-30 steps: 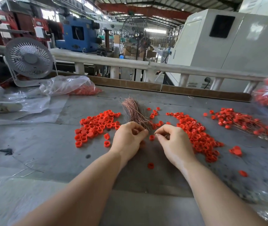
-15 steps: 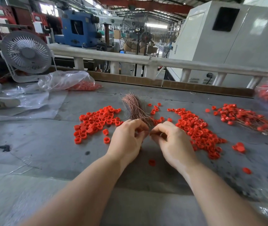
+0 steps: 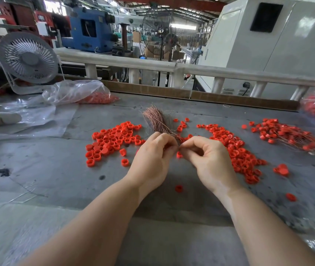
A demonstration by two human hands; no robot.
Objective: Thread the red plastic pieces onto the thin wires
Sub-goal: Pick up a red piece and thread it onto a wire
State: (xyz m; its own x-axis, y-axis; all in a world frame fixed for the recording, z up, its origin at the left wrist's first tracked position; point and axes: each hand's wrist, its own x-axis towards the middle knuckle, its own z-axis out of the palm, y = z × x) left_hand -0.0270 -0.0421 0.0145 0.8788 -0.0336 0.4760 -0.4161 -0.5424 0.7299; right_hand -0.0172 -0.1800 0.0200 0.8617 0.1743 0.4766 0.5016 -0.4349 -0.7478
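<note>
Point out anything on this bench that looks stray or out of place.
A few red pieces lie apart from the piles: one between the wrists, another near the right forearm. A dark smudge marks the table at left.

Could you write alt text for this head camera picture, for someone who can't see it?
Seen from above, a person's left hand and right hand meet fingertip to fingertip at the base of a bundle of thin coppery wires on a grey table. Piles of small red plastic rings lie on both sides.

Both forearms reach forward, left hand (image 3: 153,156) and right hand (image 3: 209,160) curled, fingertips meeting.
</note>
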